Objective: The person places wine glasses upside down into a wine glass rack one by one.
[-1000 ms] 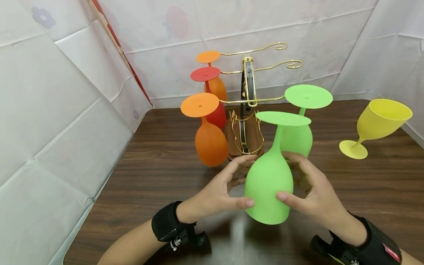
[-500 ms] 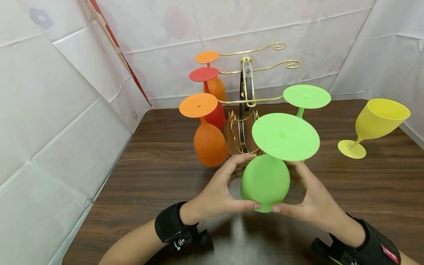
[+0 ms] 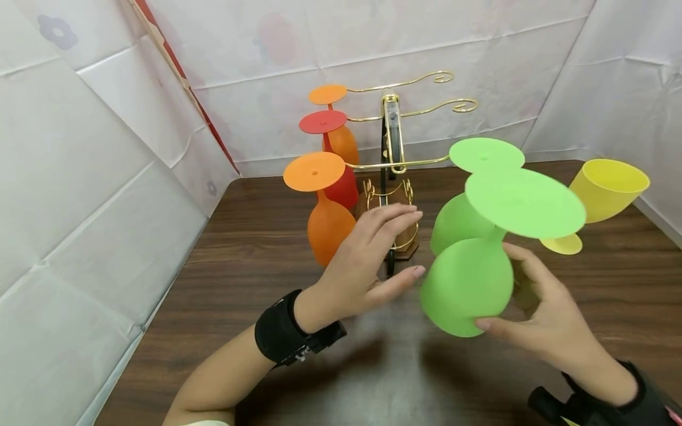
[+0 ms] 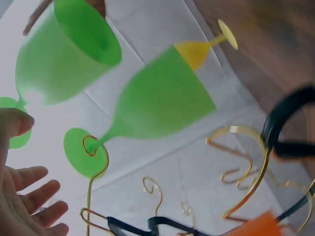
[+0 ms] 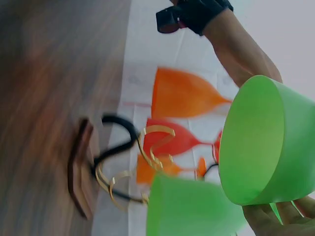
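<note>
My right hand [image 3: 549, 313] grips the bowl of a light green goblet [image 3: 471, 290], held upside down and tilted with its round foot toward the upper right. In the right wrist view the held goblet's [image 5: 256, 142] open mouth shows, with fingertips at its bowl. To the left, my left hand [image 3: 367, 260] is spread with fingers extended, apart from the goblet. Behind the held goblet a second green goblet [image 3: 486, 155] hangs by its foot from a gold arm of the rack [image 3: 391, 130]. The left wrist view shows that hanging goblet's foot [image 4: 81, 152] at the curled wire end.
On the rack's left side hang an orange goblet [image 3: 330, 228], a red goblet [image 3: 322, 122] and another orange goblet [image 3: 327, 93]. Two arms on the right end in bare curls. A yellow goblet [image 3: 607, 183] stands tilted on the wooden table [image 3: 224, 319] at right. White sheeting surrounds the table.
My left hand has let go of the green goblet and moved up and away to the left. The right hand has carried the goblet to the right, its foot leaning right.
</note>
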A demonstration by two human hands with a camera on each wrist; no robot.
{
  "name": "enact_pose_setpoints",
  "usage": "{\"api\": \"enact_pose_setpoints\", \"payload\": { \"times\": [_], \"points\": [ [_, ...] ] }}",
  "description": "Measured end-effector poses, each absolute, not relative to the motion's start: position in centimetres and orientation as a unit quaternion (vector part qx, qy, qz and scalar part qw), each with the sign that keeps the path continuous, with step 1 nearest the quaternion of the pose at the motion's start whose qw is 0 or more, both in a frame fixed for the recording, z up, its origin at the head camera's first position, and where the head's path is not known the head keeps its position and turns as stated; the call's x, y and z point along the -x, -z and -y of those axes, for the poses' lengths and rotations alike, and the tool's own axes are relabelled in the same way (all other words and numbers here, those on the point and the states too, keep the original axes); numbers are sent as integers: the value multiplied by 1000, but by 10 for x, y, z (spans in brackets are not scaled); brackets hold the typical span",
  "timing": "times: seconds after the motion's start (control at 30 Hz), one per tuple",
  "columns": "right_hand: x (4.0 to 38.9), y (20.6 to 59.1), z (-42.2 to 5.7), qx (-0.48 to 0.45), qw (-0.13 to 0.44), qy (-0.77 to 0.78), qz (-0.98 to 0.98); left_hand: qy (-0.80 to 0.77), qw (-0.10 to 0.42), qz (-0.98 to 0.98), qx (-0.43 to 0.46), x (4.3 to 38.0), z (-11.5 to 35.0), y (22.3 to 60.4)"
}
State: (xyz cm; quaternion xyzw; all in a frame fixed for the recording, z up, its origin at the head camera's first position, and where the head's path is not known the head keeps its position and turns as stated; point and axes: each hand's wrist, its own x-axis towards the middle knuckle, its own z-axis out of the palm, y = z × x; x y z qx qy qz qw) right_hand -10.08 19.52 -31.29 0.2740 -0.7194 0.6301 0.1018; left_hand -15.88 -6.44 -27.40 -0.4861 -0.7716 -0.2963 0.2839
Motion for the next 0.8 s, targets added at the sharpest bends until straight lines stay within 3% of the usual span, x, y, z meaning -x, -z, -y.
{"api": "enact_pose_setpoints", "payload": {
  "times": [0.1,0.2,0.53,0.8],
  "points": [
    [100,309,-216,-259,113,-624,729,177,376,783,464,167,59,266],
    [99,305,-235,-211,147,-569,781,93,427,798,416,177,55,262],
    [126,310,-275,-109,218,-507,827,46,453,827,331,193,54,263],
    [180,306,-279,-72,178,-478,857,27,463,822,330,194,55,264]
  ]
}}
